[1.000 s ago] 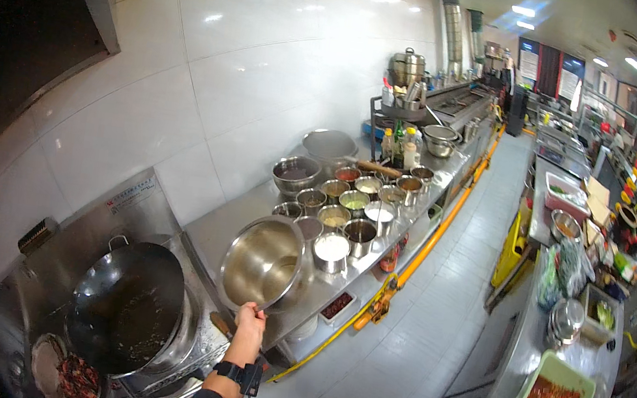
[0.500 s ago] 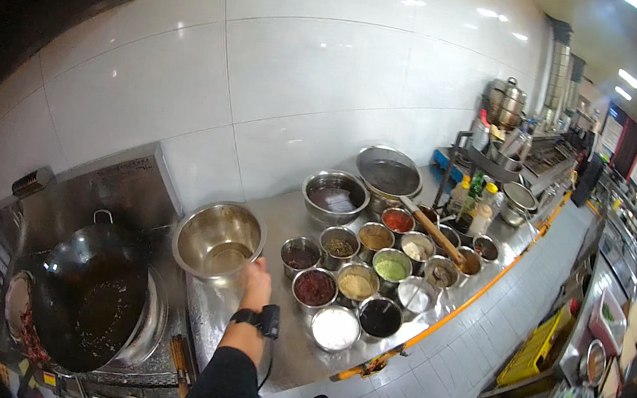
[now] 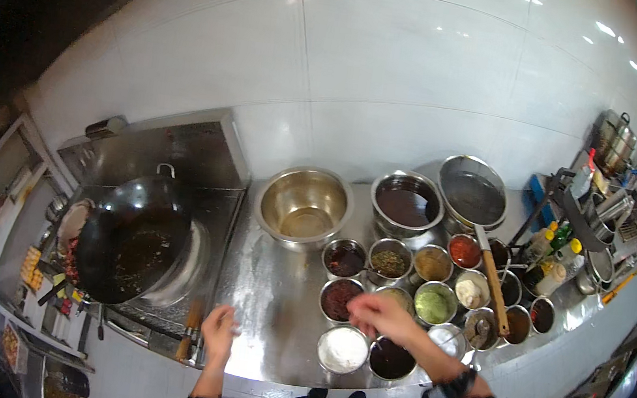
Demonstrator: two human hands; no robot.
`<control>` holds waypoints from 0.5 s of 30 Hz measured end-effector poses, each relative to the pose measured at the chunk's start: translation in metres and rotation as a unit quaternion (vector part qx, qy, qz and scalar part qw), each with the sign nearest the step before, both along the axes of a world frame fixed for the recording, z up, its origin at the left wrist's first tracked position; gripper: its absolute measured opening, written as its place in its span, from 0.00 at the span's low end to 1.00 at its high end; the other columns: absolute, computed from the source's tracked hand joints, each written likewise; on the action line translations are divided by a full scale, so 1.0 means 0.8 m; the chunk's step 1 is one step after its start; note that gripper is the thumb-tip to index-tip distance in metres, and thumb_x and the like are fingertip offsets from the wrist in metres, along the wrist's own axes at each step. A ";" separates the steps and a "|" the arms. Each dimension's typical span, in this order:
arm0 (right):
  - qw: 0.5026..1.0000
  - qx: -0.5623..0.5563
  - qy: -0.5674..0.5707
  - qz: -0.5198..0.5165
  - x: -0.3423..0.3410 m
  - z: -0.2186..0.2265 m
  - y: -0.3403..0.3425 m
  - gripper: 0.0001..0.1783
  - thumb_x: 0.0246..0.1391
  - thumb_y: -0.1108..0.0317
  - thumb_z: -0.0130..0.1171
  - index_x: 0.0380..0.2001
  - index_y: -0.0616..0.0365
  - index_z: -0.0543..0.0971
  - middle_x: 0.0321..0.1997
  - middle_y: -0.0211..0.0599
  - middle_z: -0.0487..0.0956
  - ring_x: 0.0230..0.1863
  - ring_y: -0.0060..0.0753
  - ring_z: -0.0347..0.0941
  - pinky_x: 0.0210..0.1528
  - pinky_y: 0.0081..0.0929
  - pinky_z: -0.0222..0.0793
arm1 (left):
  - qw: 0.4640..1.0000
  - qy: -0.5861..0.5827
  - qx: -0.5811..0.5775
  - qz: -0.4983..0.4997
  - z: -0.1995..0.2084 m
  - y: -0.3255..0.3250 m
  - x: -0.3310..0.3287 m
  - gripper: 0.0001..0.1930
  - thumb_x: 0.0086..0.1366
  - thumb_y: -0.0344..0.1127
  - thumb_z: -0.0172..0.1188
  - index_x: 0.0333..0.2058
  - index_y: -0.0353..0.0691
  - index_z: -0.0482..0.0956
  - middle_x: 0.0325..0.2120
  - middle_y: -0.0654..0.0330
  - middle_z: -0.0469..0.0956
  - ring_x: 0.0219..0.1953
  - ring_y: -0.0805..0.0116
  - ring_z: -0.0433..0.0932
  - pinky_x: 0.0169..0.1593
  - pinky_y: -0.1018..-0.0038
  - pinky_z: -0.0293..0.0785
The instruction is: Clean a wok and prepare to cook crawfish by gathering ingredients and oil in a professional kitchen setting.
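Observation:
My left hand is over the left part of the steel counter, fingers loosely bent and apart, holding nothing. My right hand hovers above the seasoning pots, its slightly blurred fingers loosely curved with nothing visible in them. It partly covers a pot of pale yellowish seasoning. Just left of its fingertips is a pot of dark red paste. Below are a pot of white powder and a pot of dark sauce. A wide steel bowl with a bare inside stands farther back, apart from both hands.
A black wok sits on the stove at left, a brush beside it. Two steel bowls of dark liquid stand by the wall. A wooden-handled tool lies across several pots. Bottles crowd the right.
My left hand has let go of the wide steel bowl and come back toward the counter's front edge. My right hand has entered over the seasoning pots. The view has turned left.

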State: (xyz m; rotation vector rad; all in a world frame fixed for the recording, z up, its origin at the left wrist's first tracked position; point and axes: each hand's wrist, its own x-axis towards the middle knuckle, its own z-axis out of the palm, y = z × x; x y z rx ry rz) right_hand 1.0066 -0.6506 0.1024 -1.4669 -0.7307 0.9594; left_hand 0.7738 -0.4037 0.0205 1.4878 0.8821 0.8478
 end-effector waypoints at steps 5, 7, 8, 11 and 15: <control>0.957 -0.057 0.232 -0.163 0.119 -0.061 0.175 0.07 0.49 0.72 0.48 0.31 0.65 0.68 0.24 0.44 0.70 0.20 0.32 0.69 0.17 0.23 0.66 | 0.965 0.011 -0.063 0.255 -0.088 -0.006 -0.206 0.07 0.53 0.30 0.54 0.31 0.34 0.71 0.15 0.63 0.67 0.14 0.75 0.67 0.14 0.82 0.64; 0.939 -0.065 0.239 -0.237 0.131 -0.077 0.215 0.05 0.48 0.74 0.48 0.30 0.64 0.67 0.25 0.47 0.70 0.21 0.35 0.69 0.17 0.26 0.67 | 0.938 0.044 -0.167 0.301 -0.188 -0.026 -0.341 0.20 0.56 0.33 0.54 0.45 0.30 0.64 0.38 0.49 0.70 0.31 0.58 0.73 0.27 0.73 0.73; 0.923 -0.057 0.275 -0.264 0.142 -0.103 0.231 0.07 0.46 0.76 0.48 0.31 0.63 0.68 0.28 0.46 0.70 0.24 0.38 0.68 0.18 0.31 0.68 | 0.924 0.079 -0.162 0.338 -0.225 -0.054 -0.381 0.22 0.56 0.36 0.54 0.47 0.32 0.63 0.39 0.49 0.70 0.33 0.58 0.73 0.28 0.71 0.72; 0.881 0.017 0.342 -0.327 0.176 -0.172 0.256 0.09 0.44 0.78 0.48 0.32 0.63 0.68 0.30 0.46 0.69 0.27 0.40 0.68 0.20 0.38 0.69 | 0.907 0.270 -0.134 0.294 -0.324 -0.171 -0.489 0.22 0.57 0.40 0.50 0.47 0.35 0.64 0.40 0.52 0.71 0.35 0.59 0.73 0.35 0.68 0.69; 0.864 0.053 0.298 -0.402 0.190 -0.174 0.281 0.06 0.43 0.79 0.48 0.29 0.67 0.69 0.29 0.48 0.70 0.25 0.43 0.69 0.20 0.39 0.69 | 0.885 0.299 -0.218 0.282 -0.308 -0.217 -0.462 0.21 0.55 0.41 0.52 0.45 0.35 0.65 0.38 0.50 0.71 0.36 0.56 0.71 0.37 0.66 0.68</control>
